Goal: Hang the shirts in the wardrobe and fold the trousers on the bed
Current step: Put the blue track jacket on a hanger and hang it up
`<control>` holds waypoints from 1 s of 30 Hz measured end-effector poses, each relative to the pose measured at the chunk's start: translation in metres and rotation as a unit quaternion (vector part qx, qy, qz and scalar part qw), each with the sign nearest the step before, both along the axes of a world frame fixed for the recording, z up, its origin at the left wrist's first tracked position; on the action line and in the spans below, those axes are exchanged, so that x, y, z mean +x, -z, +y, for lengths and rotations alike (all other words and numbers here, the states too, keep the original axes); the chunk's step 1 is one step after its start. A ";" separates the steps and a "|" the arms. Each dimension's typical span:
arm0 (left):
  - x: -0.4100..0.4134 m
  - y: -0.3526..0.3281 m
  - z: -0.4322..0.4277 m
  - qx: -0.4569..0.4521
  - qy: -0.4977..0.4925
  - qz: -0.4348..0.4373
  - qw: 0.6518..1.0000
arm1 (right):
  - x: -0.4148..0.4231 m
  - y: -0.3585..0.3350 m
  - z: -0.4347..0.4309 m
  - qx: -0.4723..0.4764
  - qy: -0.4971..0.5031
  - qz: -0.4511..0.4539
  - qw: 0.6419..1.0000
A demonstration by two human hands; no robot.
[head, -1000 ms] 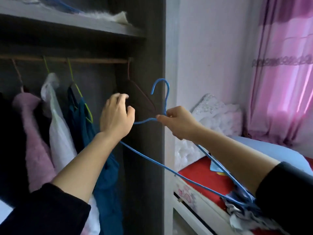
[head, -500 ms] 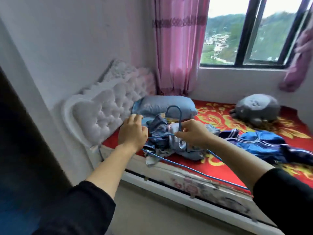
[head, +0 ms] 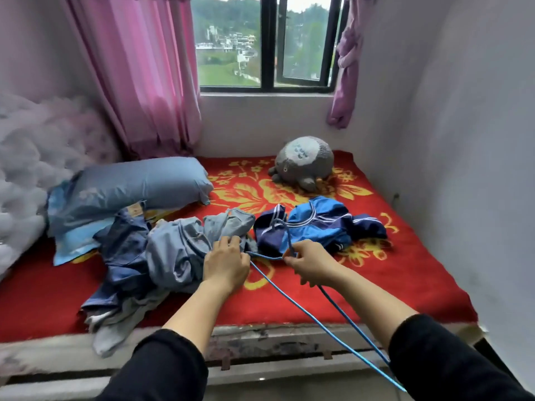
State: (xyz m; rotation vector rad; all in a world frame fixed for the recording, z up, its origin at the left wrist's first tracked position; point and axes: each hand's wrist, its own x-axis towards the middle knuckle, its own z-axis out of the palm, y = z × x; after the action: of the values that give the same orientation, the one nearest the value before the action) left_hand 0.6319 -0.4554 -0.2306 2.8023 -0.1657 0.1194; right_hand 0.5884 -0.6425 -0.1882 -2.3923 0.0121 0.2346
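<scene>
My right hand [head: 311, 266] pinches the thin blue wire hanger [head: 266, 256] at the twisted neck under its hook. My left hand [head: 225, 264] has its fingers curled round the wire's near shoulder and lies close against the crumpled pale blue shirt [head: 179, 250] heaped toward the bed's near edge. The hanger is held over the red floral blanket [head: 405, 279], its long bottom wire slanting back toward my right sleeve. The chief risk, as I judge it, is the hook: it sits right in front of the bright blue and navy striped garment [head: 315, 224] and could snag a fold, dragging that piece along when I only want the pale one. The wire looks slender and would likely flex or twist if I force a shoulder into a bunched collar, so the shirt might slide off one side. The pile is tangled with a dark blue denim piece [head: 124, 250], and part of it droops over the mattress edge, so a careless pull may tip the lot to the floor. I can't sort shirts from trousers with confidence, since everything lies wadded. The hanger's far corner runs out of frame at the bottom right. My left fingertips are tucked behind the hand, so I can't confirm how firmly they hold the wire. The wardrobe is out of view entirely.
</scene>
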 end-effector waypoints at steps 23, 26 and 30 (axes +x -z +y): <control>0.314 0.154 -0.266 -0.001 0.026 0.201 0.979 | 0.307 0.151 -0.278 0.056 0.186 0.111 0.975; 0.349 0.183 -0.274 0.000 0.003 0.220 0.975 | 0.349 0.174 -0.298 0.021 0.198 0.097 0.975; 0.392 0.228 -0.272 -0.006 -0.035 0.238 0.971 | 0.396 0.218 -0.311 -0.025 0.183 0.116 0.976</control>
State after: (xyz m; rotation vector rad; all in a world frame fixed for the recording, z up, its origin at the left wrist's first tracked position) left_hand 1.0242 -0.7272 -0.4584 2.7311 0.0493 -0.5298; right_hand 0.9841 -0.9530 -0.4063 -2.3470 0.5668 0.3381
